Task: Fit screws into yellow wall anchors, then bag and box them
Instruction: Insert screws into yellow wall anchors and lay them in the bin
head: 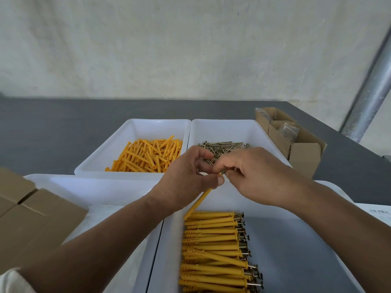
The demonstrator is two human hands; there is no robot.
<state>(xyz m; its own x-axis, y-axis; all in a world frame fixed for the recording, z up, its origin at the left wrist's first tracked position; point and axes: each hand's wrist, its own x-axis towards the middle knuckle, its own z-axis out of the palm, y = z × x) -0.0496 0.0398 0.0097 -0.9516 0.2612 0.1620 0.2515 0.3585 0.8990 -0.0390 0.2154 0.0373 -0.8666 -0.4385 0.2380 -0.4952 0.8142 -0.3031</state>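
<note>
**Item: screw-to-anchor fitting, in progress, at centre of bench.**

Left hand (190, 176) pinches one yellow anchor (198, 203) near its head, shaft slanting to 7 o'clock over the near tray (296, 240). Right hand (254, 176), fingers curled, pinches at the anchor's mouth, by judgement on a screw. Fitted anchors (211, 246) lie in a row at 6 o'clock. Loose anchors (148, 155) are at 11 o'clock and loose screws (222, 146) at 12 o'clock. Cardboard boxes (304, 157) stand at 2 o'clock. Next move calls for aligning tip with bore and pressing it home. Bagging not begun. Screw and anchor mouth are hidden by fingers; the fitted row is cut off at the lower edge.
</note>
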